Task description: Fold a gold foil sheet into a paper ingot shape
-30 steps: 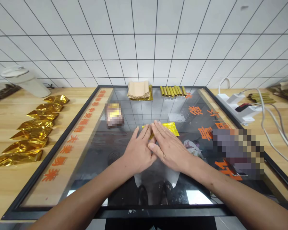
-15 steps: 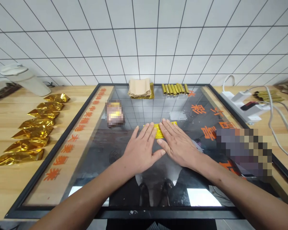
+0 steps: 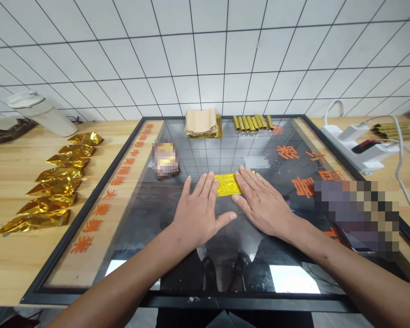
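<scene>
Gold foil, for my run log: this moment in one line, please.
foil: on glass; left hand: on its left end; right hand: on its right end

Left hand (image 3: pixel 200 209): bare, five digits visible, fingers slim and tapering to rounded tips. Right hand (image 3: pixel 264 205): likewise bare, similar build. Behind each hand, on the wearer's side, a smooth bare forearm. Left forearm (image 3: pixel 130 273) narrow at the wrist, thickening away from the hand; small spot near the wrist. Right forearm (image 3: pixel 328 257) of like shape, small round spot partway along. Nearer the wearer than both hands, at the lower edge: plain black clothing (image 3: pixel 184 319), with a dark grey, finely striped patch (image 3: pixel 225 320) midway; its material unclear.
</scene>
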A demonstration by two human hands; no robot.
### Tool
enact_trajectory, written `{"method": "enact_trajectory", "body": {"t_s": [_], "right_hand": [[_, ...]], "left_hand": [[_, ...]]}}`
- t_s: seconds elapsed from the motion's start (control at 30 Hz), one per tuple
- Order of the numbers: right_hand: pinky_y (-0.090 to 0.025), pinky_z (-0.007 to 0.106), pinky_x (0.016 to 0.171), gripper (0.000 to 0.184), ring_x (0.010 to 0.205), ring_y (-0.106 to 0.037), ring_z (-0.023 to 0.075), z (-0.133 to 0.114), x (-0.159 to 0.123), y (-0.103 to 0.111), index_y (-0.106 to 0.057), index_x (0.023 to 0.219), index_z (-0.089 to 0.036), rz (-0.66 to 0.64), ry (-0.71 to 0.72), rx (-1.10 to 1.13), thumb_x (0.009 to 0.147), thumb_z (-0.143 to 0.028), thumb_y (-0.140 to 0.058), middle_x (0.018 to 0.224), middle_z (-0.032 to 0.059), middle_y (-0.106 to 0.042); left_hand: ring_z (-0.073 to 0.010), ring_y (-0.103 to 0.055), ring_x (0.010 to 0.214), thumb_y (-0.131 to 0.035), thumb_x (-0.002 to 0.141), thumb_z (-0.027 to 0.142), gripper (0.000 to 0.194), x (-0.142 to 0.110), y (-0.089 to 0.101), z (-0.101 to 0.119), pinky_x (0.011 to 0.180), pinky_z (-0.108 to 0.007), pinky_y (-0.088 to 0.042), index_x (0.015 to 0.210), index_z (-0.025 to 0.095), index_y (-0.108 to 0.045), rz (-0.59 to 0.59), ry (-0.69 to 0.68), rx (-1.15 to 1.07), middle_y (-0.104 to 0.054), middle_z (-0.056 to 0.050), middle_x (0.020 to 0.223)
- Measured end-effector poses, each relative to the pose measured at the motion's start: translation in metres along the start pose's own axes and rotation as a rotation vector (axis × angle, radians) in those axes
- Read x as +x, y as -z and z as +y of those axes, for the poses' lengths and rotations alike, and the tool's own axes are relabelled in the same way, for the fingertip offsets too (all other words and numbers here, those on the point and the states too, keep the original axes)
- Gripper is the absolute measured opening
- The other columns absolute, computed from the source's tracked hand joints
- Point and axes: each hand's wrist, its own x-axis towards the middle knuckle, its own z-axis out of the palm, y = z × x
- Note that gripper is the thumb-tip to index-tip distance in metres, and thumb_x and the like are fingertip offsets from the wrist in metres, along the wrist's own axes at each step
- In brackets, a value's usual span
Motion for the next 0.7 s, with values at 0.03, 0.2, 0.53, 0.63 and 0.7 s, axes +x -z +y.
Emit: {"method": "enact_trajectory", "body": {"t_s": [0.03, 0.2, 0.53, 0.63, 0.7], "right_hand": [[-0.025, 0.054, 0.138, 0.080, 0.169, -0.023, 0.0322, 0.000, 0.000, 0.000, -0.038, 0.171, -0.003, -0.006, 0.001, -0.005, 0.115, -0.059, -0.023, 0.180, 0.0227, -0.025], [-0.025, 0.055, 0.137, 0.079, 0.169, -0.024, 0.0316, 0.005, -0.002, 0.001, -0.039, 0.171, -0.005, -0.001, -0.034, -0.012, 0.115, -0.059, -0.023, 0.180, 0.0215, -0.027], [-0.019, 0.052, 0.139, 0.079, 0.170, -0.020, 0.0307, 0.006, -0.003, 0.007, -0.036, 0.172, -0.003, -0.065, -0.083, -0.031, 0.115, -0.056, -0.023, 0.181, 0.0202, -0.022], [-0.020, 0.054, 0.139, 0.078, 0.170, -0.020, 0.0315, 0.006, -0.002, 0.011, -0.037, 0.172, -0.003, -0.075, -0.084, -0.019, 0.115, -0.056, -0.025, 0.181, 0.0206, -0.022], [-0.022, 0.054, 0.138, 0.079, 0.170, -0.022, 0.0322, 0.008, -0.002, 0.014, -0.037, 0.172, -0.003, -0.080, -0.077, 0.006, 0.115, -0.057, -0.027, 0.181, 0.0214, -0.023]], "left_hand": [[-0.0388, -0.028, 0.169, -0.019, 0.104, 0.086, 0.104, 0.000, 0.001, 0.000, 0.136, -0.069, -0.014, 0.171, 0.009, -0.038, -0.004, 0.000, 0.006, -0.030, -0.022, 0.180], [-0.0386, -0.027, 0.169, -0.023, 0.104, 0.086, 0.104, 0.001, 0.004, 0.001, 0.137, -0.068, -0.015, 0.170, 0.009, -0.041, -0.046, 0.013, 0.026, -0.026, -0.021, 0.181], [-0.0389, -0.033, 0.167, -0.034, 0.110, 0.075, 0.088, 0.002, 0.012, 0.003, 0.135, -0.070, -0.022, 0.167, 0.009, -0.046, -0.040, 0.016, 0.080, -0.031, -0.019, 0.179], [-0.0381, -0.041, 0.163, -0.039, 0.112, 0.066, 0.076, 0.006, 0.014, -0.001, 0.134, -0.071, -0.024, 0.162, 0.012, -0.054, 0.003, 0.000, 0.066, -0.041, -0.018, 0.175], [-0.0378, -0.047, 0.159, -0.043, 0.113, 0.061, 0.065, 0.008, 0.013, -0.005, 0.132, -0.071, -0.026, 0.156, 0.015, -0.060, 0.057, -0.021, 0.050, -0.049, -0.017, 0.171]]}}
